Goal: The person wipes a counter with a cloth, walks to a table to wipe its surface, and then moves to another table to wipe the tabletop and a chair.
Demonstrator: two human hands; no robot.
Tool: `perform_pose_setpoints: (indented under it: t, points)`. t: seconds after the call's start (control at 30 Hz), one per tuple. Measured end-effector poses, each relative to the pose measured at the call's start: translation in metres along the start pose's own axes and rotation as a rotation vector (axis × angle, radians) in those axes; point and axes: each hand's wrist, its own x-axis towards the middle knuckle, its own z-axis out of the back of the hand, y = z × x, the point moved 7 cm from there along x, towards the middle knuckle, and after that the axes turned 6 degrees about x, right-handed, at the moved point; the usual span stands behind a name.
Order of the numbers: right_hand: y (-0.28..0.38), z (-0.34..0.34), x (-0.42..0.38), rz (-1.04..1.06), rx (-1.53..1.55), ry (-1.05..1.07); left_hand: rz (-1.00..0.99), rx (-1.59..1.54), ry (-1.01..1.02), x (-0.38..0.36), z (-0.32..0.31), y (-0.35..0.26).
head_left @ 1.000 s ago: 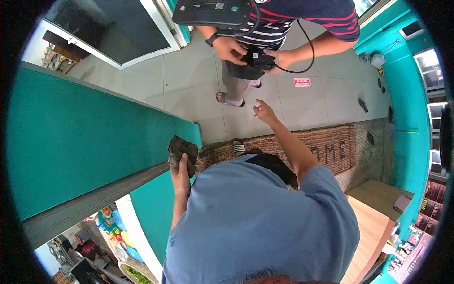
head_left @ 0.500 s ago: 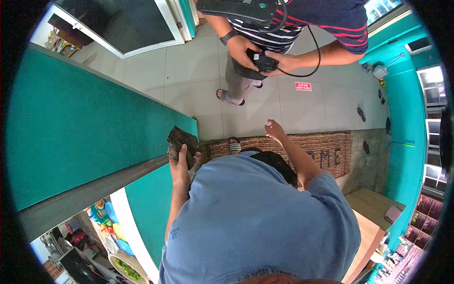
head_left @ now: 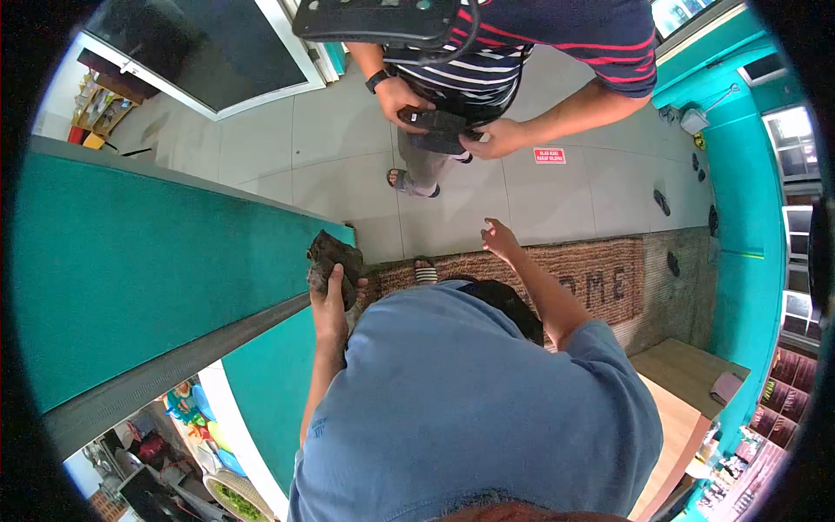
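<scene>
My left hand (head_left: 329,306) is closed around a dark brown, rough, crumpled object (head_left: 334,256), held beside the end of the teal wall. Its exact kind cannot be made out; it looks like a dirty cloth or lump. My right hand (head_left: 499,240) is stretched out over the floor near the doormat. Nothing is in it, and its fingers are loosely bent and apart.
Facing me, a person in a striped shirt (head_left: 557,26) handles a black device (head_left: 439,130) with both hands. A brown doormat (head_left: 565,270) lies on the tiles. A teal partition (head_left: 165,270) stands left, a wooden cabinet (head_left: 687,374) right. Sandals (head_left: 662,203) lie along the right wall.
The other person has shifted slightly left in view and the black device in their hands has been turned. My left hand keeps its hold; my right hand has barely moved.
</scene>
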Motion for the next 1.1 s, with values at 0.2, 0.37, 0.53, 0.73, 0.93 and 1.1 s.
perform_pose_setpoints:
  t: [0.2, 0.37, 0.53, 0.73, 0.93, 1.1]
  points:
    - [0.117, 0.008, 0.023, 0.332, 0.088, -0.125, 0.022, 0.043, 0.011, -0.006, -0.007, 0.0]
    - [0.167, 0.043, 0.055, 0.492, 0.578, -0.454, -0.028, 0.039, 0.041, -0.006, -0.01, -0.001]
    - [0.225, 0.065, 0.066, 0.86, 0.286, -0.469, -0.015, 0.057, 0.013, -0.01, -0.006, 0.003]
    - [0.249, 0.069, 0.076, 0.825, -0.204, -0.398, 0.005, 0.063, -0.031, -0.011, 0.001, 0.006]
    - [0.206, 0.059, 0.128, 0.81, -0.306, -0.101, 0.021, 0.053, -0.079, -0.009, 0.003, 0.006]
    - [0.198, 0.025, 0.149, 1.925, -2.855, -1.17, 0.028, 0.031, -0.087, -0.003, -0.002, 0.004]
